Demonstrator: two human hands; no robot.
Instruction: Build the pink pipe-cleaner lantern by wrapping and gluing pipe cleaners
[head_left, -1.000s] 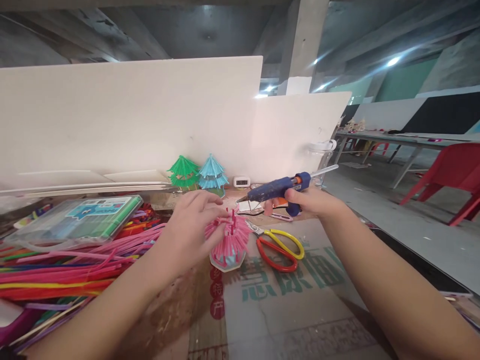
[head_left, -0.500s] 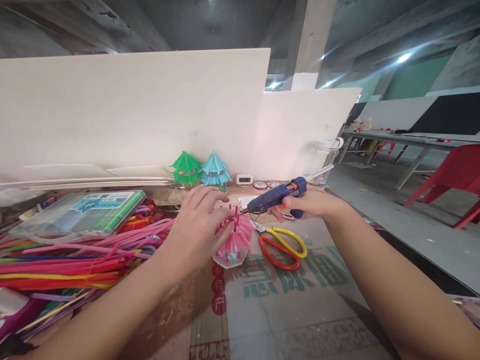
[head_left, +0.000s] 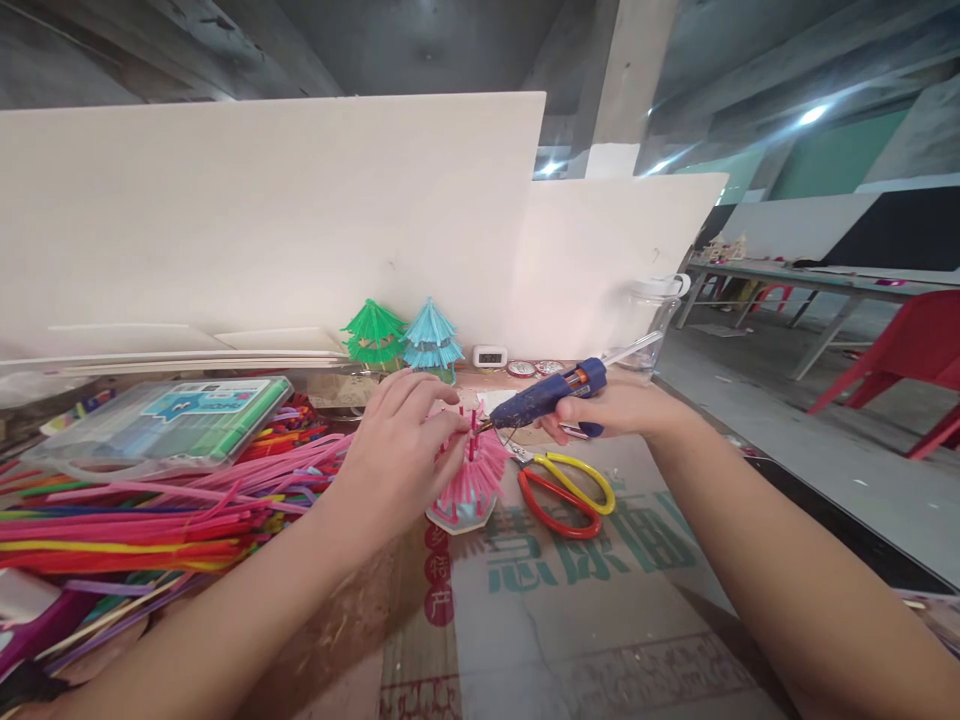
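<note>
In my right hand [head_left: 600,408] is a blue hot glue gun [head_left: 532,398], a clear glue stick jutting from its back end. Its nozzle points left at the upright dark pink posts on a pink pipe-cleaner model [head_left: 480,475]. My left hand [head_left: 405,435] is closed at the model's left side, thumb and forefinger pinching beside a post near the nozzle; the fingers partly cover the model. Pink strips fan down around the model over a pale blue base with a light rim. Scissors [head_left: 566,495] with one red and one yellow handle lie just right of it.
Loose colourful pipe cleaners [head_left: 150,525] and a clear plastic case [head_left: 165,425] crowd the left. Behind stand green [head_left: 373,333] and light blue [head_left: 433,340] roofed models, a small digital clock [head_left: 490,356] and a clear jar [head_left: 646,325]. A white board [head_left: 262,220] rises behind.
The glue gun has shifted slightly left and down, its nozzle now closer to the left fingertips and the posts. My left hand stays almost still at the model.
</note>
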